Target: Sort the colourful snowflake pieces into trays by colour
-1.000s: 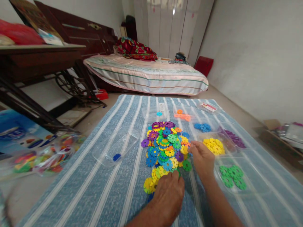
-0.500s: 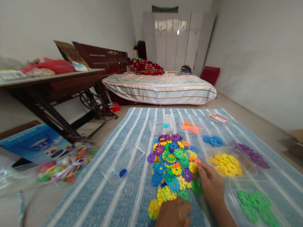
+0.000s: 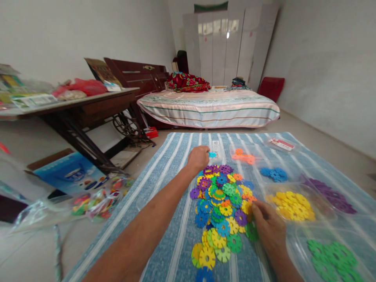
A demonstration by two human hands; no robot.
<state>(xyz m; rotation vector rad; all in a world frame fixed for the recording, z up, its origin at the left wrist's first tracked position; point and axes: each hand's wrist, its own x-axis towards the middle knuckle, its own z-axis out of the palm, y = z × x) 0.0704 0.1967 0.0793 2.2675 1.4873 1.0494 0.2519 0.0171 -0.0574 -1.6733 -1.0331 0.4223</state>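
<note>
A pile of plastic flower-shaped discs (image 3: 223, 207) in many colours lies on a blue striped mat (image 3: 164, 164). My left hand (image 3: 199, 157) is stretched far out beyond the pile, fingers curled, at a clear tub (image 3: 216, 149) that holds a light blue disc (image 3: 212, 154). What its fingers hold is hidden. My right hand (image 3: 268, 227) rests at the pile's right edge, fingertips pressed together on yellow and orange discs. Clear tubs to the right hold sorted discs: orange (image 3: 243, 157), blue (image 3: 274, 172), purple (image 3: 331, 192), yellow (image 3: 293, 204) and green (image 3: 333, 254).
A plastic bag of mixed discs (image 3: 96, 200) and a blue box (image 3: 70, 176) lie on the floor left of the mat. A dark table with an iron treadle (image 3: 88, 107) stands at the left, a bed (image 3: 208, 105) beyond the mat. A labelled lid (image 3: 282, 144) lies far right.
My left hand has left the pile's near edge and reached forward to the far tub with the light blue disc. The right hand stays at the pile's right edge. The view has tilted up.
</note>
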